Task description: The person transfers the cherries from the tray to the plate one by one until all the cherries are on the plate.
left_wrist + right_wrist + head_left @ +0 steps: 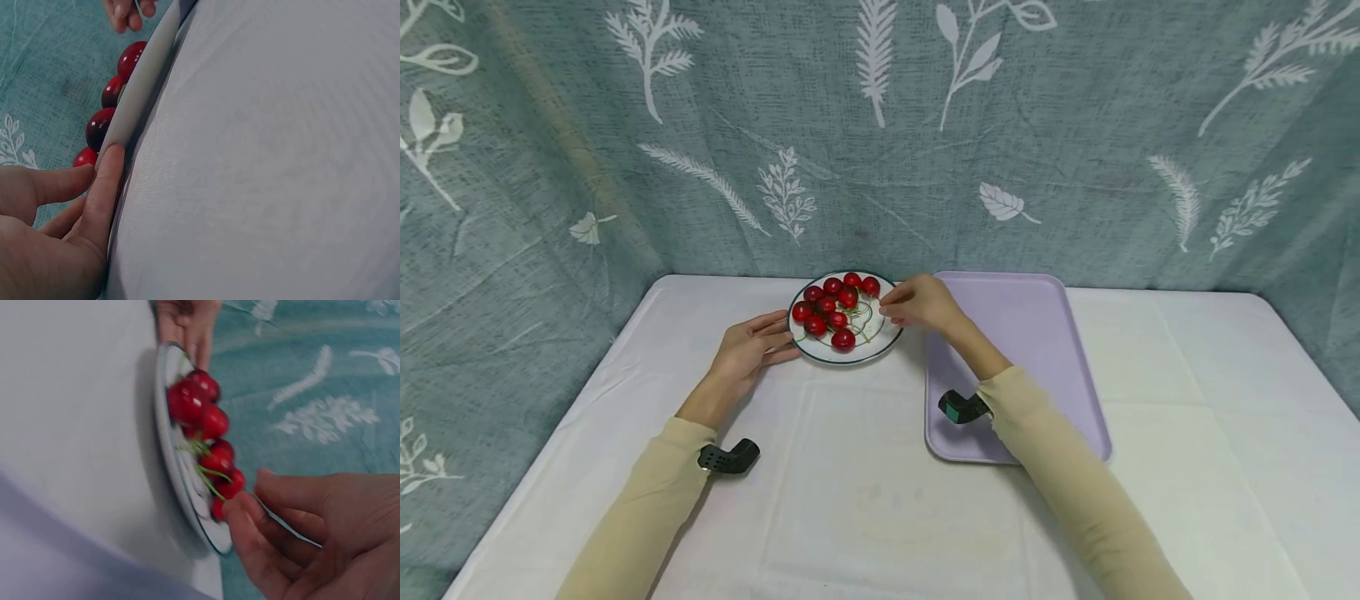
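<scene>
A white plate with a dark rim bears several red cherries with green stems. At its left edge my left hand holds the rim; in the left wrist view the thumb lies at the rim and a finger reaches the plate's underside. My right hand is over the plate's right edge, thumb and forefinger close together. In the right wrist view its fingertips are right at the end of a green cherry stem; I cannot tell whether they pinch it.
A lilac tray lies right of the plate, under my right forearm. A white cloth covers the table. Behind and on the left hangs a teal curtain with white leaf prints, close to the table's back edge. Each wrist wears a black camera.
</scene>
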`<state>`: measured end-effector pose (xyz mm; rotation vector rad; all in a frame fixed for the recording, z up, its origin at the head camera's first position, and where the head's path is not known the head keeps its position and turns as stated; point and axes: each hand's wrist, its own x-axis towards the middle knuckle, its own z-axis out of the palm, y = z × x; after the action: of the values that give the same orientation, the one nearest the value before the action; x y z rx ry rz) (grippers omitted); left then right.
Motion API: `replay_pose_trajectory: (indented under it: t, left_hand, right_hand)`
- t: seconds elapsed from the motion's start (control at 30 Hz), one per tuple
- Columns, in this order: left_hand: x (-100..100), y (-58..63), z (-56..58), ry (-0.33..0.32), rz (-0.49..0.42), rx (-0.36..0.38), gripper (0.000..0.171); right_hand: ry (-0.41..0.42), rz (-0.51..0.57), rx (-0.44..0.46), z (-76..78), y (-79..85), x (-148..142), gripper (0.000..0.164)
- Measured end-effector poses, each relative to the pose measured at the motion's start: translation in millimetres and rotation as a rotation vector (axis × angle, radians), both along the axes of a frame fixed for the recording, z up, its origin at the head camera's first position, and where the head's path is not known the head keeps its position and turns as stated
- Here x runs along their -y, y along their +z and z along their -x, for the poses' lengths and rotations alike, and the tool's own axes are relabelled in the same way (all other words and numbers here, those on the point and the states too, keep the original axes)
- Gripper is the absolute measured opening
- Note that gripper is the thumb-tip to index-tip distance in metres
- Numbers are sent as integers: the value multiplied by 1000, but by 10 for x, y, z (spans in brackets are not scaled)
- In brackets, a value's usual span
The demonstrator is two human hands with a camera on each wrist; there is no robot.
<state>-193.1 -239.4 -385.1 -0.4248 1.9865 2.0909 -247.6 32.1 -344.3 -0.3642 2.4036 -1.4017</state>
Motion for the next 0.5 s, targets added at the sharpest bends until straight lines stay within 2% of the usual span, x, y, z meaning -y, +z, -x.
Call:
replay_pose_trajectory:
  t: [0.17,0.37,0.5]
  left_hand:
    - [26,14,5,-15,6,16,55]
    - [38,69,-28,-42,62,34,54]
    - [22,128,-77,-44,149,14,56]
  right_hand:
    - [0,-30,12,28,59,-202,28]
    - [18,-186,-114,-29,119,-453,30]
    - [5,-240,-144,-90,129,-640,43]
